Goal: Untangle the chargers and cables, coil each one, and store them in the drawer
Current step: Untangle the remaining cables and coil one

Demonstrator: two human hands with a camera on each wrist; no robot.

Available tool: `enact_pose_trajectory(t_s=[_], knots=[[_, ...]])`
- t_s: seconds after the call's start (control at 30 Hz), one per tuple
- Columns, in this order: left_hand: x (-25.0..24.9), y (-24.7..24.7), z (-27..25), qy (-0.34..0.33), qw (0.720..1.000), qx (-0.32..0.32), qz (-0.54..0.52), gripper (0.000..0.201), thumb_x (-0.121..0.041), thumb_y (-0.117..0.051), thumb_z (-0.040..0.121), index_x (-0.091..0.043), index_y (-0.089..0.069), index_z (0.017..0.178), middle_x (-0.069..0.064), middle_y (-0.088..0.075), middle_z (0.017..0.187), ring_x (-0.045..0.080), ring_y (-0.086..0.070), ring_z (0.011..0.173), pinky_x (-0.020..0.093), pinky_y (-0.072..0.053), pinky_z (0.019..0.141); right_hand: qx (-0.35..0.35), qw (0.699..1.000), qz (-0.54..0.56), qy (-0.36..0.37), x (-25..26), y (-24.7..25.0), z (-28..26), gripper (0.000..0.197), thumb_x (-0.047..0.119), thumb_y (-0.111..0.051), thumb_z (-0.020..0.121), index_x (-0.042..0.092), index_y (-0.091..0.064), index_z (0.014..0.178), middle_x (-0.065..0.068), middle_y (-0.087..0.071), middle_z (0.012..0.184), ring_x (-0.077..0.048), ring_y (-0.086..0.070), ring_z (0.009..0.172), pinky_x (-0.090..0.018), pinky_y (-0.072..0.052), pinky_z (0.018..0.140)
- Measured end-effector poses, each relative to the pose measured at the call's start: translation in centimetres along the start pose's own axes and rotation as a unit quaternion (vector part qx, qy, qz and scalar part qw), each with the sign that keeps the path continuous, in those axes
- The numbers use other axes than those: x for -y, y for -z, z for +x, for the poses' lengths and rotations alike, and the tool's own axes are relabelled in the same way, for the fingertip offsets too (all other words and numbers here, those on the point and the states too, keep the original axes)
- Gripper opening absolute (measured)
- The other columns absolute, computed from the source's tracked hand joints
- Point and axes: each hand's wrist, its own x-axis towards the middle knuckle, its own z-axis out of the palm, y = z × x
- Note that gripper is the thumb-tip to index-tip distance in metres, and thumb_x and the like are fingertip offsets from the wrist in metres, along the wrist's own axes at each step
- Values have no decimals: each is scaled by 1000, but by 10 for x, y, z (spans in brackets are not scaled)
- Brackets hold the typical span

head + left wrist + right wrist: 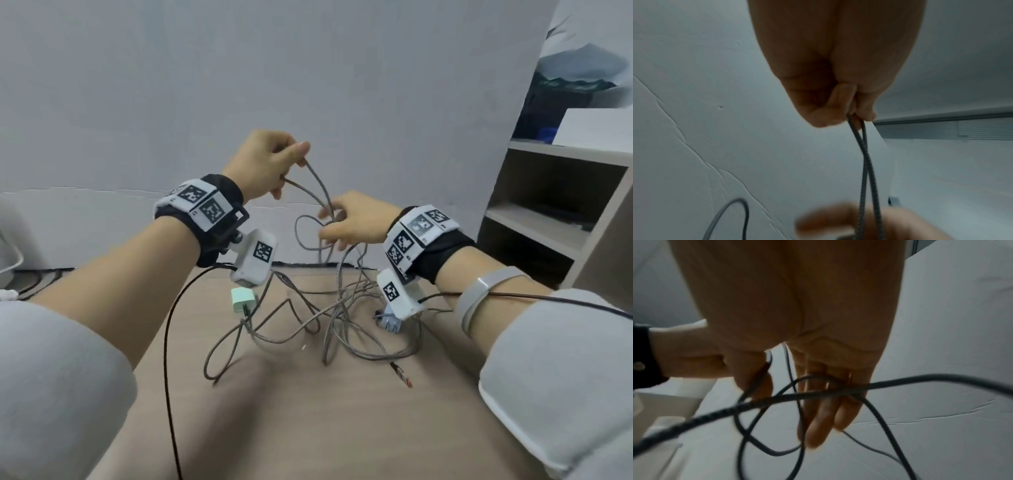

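The left hand [265,164] pinches a bend of grey braided cable [317,185], raised above the table [308,411]. The right hand [352,221], fingers loosely extended, has strands looped across them. Below, the tangle [342,308] and a pale green charger [242,298] lie on the tabletop.

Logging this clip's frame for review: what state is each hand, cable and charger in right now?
Left hand: raised, pinching a loop of grey cable.
Right hand: fingers fairly straight, threaded among cable loops.
Grey cable: lifted between the hands, not coiled.
Cable pile: tangled on the table.
Green charger: lying on the table, cable attached.
Shelf: open; no drawer visible.
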Motion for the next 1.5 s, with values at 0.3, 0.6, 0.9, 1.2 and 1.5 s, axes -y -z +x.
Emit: enact_pose_trajectory(t_s=[0.3,0.6,0.9,1.2,1.5], knots=[[49,34,16,241,936,-218,-135,33,-33,-59,101,-14,-64,75,3,-45,65,5,-43,31,24,-49,47,-214,973,91,7,-43,31,-21,35,40,-60,99,16,-71,77,6,-47,55,-7,-39,46,-24,-35,51],[50,30,0,159,953,13,-258,29,-34,-74,88,-23,-70,61,-13,-52,59,6,-62,66,34,-45,97,-411,883,128,-184,-87,46,-13,36,26,-52,101,7,-64,72,-16,-66,78,-29,-64,52,-36,-56,56],[71,35,-6,184,929,0,-322,34,-28,-65,95,-21,-48,68,-9,-26,53,9,-21,46,19,-25,39,-370,907,3,-204,-111,62,-34,31,34,-60,98,10,-75,85,-12,-64,76,-30,-55,75,-30,-37,70],[80,14,-12,121,950,60,281,43,-54,-61,94,-16,-77,80,9,-61,63,20,-47,56,30,-35,53,-422,868,10,-262,-120,62,-42,29,19,-58,96,-4,-74,92,-27,-70,98,-44,-62,101,-37,-46,76],[20,-34,7,-29,973,132,188,23,-29,-56,102,-17,-75,109,-4,-68,87,9,-61,82,23,-44,73,-149,978,-116,-88,-27,39,-27,100,40,-73,85,19,-10,160,-11,-19,163,-30,-21,150,-41,-23,119]])
